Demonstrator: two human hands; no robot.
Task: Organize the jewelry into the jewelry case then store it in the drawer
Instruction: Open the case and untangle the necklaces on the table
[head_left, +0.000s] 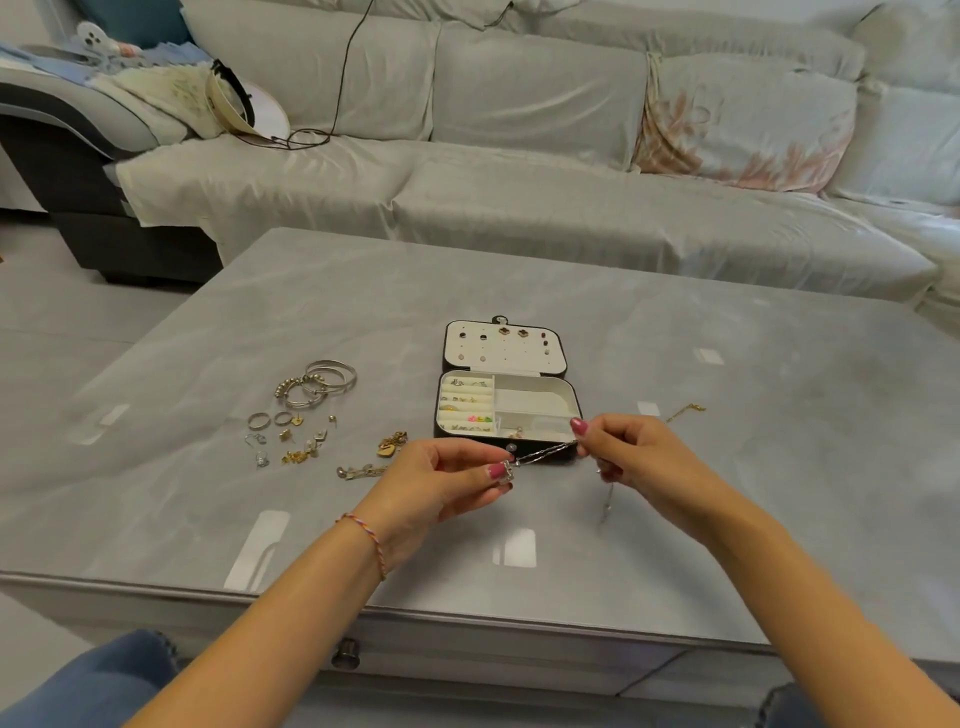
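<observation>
Both hands are up over the grey table (727, 415), stretching a silver chain (545, 451) between them — left hand (447, 480) pinches one end with thumb and fingertips, right hand (631, 452) pinches the other end, a loose tail dangling below it. The open jewelry case (506, 402) sits just behind the chain. Bangles (319, 384), rings and earrings lie off to the left.
</observation>
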